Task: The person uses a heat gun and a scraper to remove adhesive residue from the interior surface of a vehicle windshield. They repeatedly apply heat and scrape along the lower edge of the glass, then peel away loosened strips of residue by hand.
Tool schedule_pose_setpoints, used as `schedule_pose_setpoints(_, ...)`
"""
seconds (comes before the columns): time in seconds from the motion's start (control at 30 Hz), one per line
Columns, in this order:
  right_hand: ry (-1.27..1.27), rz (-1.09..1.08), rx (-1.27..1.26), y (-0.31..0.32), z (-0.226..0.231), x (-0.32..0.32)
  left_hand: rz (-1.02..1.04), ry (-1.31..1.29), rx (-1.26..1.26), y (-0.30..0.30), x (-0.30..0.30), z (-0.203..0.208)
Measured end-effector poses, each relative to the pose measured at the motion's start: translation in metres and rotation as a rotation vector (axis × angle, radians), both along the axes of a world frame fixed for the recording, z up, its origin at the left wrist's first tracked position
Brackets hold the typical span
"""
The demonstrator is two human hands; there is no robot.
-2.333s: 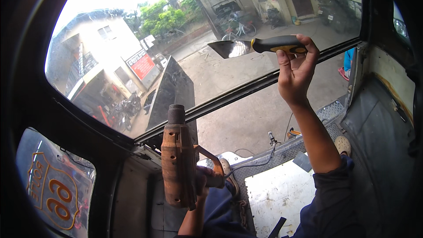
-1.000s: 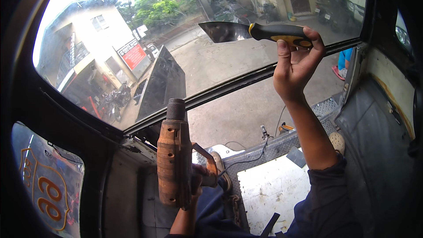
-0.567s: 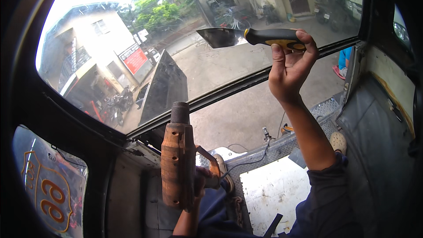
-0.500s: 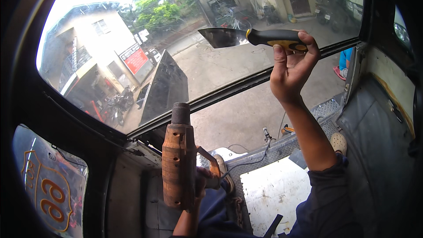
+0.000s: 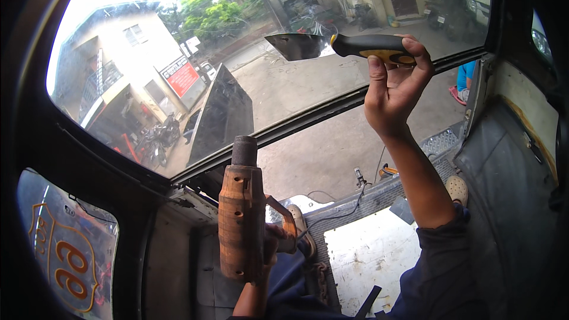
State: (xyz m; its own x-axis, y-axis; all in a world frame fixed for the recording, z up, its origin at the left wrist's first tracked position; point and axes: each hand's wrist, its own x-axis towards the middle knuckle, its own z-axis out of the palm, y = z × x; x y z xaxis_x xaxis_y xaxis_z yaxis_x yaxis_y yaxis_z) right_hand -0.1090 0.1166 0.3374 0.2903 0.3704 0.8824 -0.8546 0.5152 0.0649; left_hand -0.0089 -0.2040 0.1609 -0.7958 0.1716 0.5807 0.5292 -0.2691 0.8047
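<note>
My right hand [image 5: 392,89] is raised and grips the black-and-yellow handle of a scraper [image 5: 332,46], whose flat metal blade points left against the rear window glass [image 5: 148,41]. My left hand [image 5: 269,249] is low at centre and holds an orange, worn heat gun [image 5: 242,213] by its grip, with the dark nozzle aimed up at the glass. A dark strip [image 5: 308,121] crosses the window between the two tools.
A black window frame [image 5: 71,154] curves round the left side. A small side window with an orange shield sticker [image 5: 65,249] sits at lower left. Below are a white panel [image 5: 370,255], a cable, and a grey trim panel [image 5: 510,201] on the right.
The scraper has stayed at about the same place on the glass, shifting slightly up then back. The heat gun keeps its upright aim with only small drift.
</note>
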Motion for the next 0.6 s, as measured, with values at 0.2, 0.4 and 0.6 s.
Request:
schedule_pose_setpoints(0.2, -0.017, 0.035, -0.054, 0.0027, 0.0013, 0.0001, -0.013, -0.02, 0.009, 0.0001, -0.0036, -0.0036)
schedule_pose_setpoints(0.4, -0.018, -0.015, 0.004, 0.0013, -0.0003, -0.0017, -0.026, -0.058, 0.026, -0.0008, -0.0034, -0.0052)
schedule_pose_setpoints(0.6, 0.006, -0.064, 0.07, 0.0014, -0.0005, -0.0026, -0.03, -0.025, 0.064, -0.0018, -0.0024, -0.0064)
